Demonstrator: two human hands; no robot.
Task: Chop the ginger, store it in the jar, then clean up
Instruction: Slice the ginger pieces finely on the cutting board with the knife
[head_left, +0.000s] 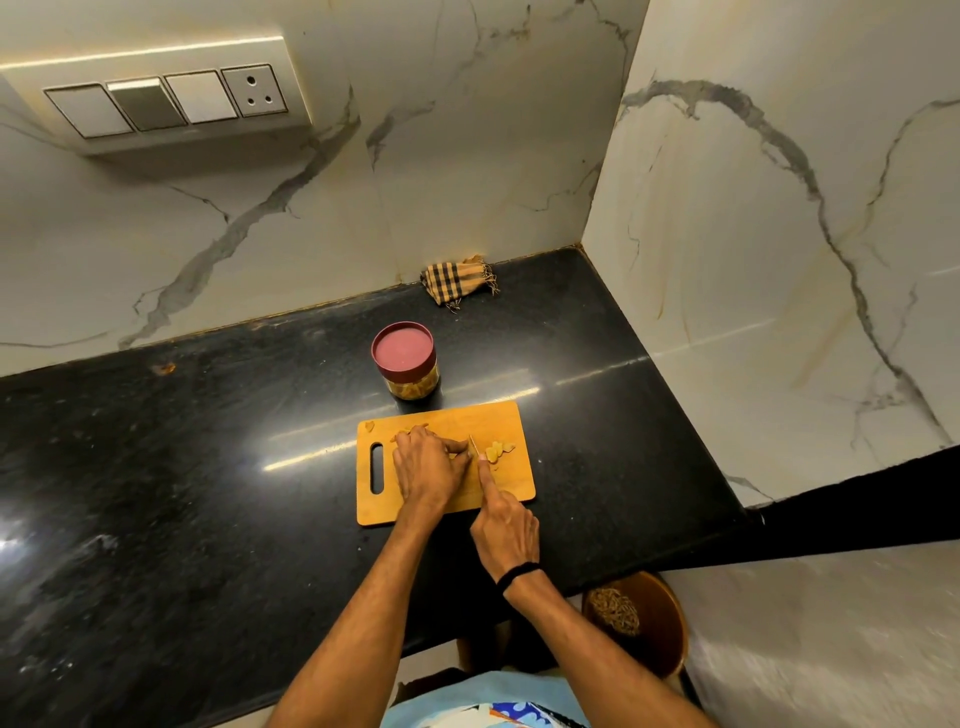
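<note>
A wooden cutting board (509, 415) lies on the black counter. My left hand (426, 467) presses down on a piece of ginger (415, 430), fingers curled over it. My right hand (506, 525) grips a knife (473, 446), index finger stretched along its spine, the blade just right of my left fingertips. Cut ginger slices (498, 450) lie to the right of the blade, and a small scrap (369, 426) sits at the board's far left corner. Behind the board stands a jar (405, 361) with a red lid on; yellowish contents show through the glass.
A checked cloth (458, 280) lies crumpled at the back wall. Marble walls close the counter at the back and right. A brown bin (657, 621) with scraps stands on the floor below the counter's front edge. A switch panel (166, 104) is on the wall.
</note>
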